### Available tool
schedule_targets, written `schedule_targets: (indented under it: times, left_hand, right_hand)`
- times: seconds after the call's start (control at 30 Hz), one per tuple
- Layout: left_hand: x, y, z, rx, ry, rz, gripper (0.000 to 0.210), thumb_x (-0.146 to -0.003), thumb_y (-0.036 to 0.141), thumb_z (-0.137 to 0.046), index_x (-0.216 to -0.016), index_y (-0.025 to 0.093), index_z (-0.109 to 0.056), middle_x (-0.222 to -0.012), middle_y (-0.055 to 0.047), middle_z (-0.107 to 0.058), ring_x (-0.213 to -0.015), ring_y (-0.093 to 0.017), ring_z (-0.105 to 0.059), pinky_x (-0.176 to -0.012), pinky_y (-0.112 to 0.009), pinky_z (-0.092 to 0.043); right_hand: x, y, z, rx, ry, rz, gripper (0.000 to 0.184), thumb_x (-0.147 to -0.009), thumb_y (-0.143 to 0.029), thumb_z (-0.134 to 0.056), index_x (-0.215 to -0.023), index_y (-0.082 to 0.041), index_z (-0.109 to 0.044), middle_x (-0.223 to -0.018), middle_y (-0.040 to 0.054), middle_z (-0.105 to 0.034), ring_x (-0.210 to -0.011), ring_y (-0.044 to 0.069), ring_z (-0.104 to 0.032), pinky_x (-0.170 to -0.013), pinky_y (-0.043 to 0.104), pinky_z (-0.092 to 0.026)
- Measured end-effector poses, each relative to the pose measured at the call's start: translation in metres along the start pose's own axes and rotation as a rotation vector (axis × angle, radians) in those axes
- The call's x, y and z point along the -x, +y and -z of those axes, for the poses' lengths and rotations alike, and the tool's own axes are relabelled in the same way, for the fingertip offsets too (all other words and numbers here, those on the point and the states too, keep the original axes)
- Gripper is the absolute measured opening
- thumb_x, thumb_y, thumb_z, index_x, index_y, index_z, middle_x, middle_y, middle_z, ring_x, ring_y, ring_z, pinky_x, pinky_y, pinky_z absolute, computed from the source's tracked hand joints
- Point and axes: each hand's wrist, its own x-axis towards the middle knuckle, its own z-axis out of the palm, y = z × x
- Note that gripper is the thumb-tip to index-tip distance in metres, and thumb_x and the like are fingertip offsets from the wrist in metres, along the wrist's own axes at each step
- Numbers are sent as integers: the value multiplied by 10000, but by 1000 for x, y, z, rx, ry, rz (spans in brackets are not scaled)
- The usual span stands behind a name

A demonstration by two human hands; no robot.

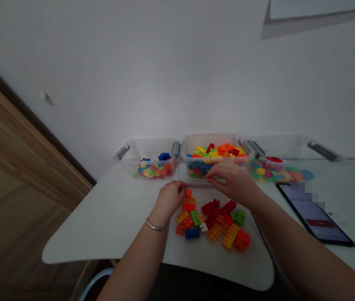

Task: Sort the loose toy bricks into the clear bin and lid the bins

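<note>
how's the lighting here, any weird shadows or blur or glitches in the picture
Head view: dim overall, with a paler patch on the wall behind the boxes; head view: a soft shadow beneath the paper at upper right; head view: blocky pixelation along the upper right edge of the dark-rimmed device; head view: the loose blocks look slightly soft.

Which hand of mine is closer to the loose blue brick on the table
Left. Your left hand is beyond the blue brick and a little to its left; your right hand is farther off, beyond it and to its right.
</note>
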Motion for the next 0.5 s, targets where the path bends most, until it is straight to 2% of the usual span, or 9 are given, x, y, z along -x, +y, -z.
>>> schedule_targets:
  times: [0.17,0.27,0.37,0.5]
  left_hand:
    - [1,3,3,-70,12,6,297,-866,182,-485,-1045,198,-722,-1035,-84,-721,-952,-195,-649,-871,-283,-464]
    - [3,8,8,-214,52,66,264,-885,242,-485,-971,192,-730,-987,-100,-714,-944,-229,-641,-858,-331,-455]
    - [4,12,10,-314,70,126,282,-897,285,-476,-903,177,-736,-986,-121,-697,-938,-254,-628,-842,-367,-444]
    - [4,10,7,-347,41,111,341,-910,332,-454,-857,190,-760,-959,-130,-691,-956,-274,-601,-840,-389,-434]
  right_hand:
    - [-1,-2,-15,57,-358,-47,185,-868,-255,-577,-985,-226,-718,-1011,59,-709,-980,209,-624,-825,320,-472]
    - [0,-3,-20,68,-497,-97,236,-846,-247,-585,-1044,-230,-711,-1060,61,-708,-1004,217,-637,-831,320,-481]
    - [1,-3,-24,73,-532,-87,272,-834,-236,-577,-1072,-223,-706,-1097,67,-704,-1031,238,-639,-852,346,-489]
    - [0,-2,-29,78,-540,-84,275,-830,-235,-570,-1066,-221,-710,-1090,66,-714,-1013,253,-652,-829,347,-500]
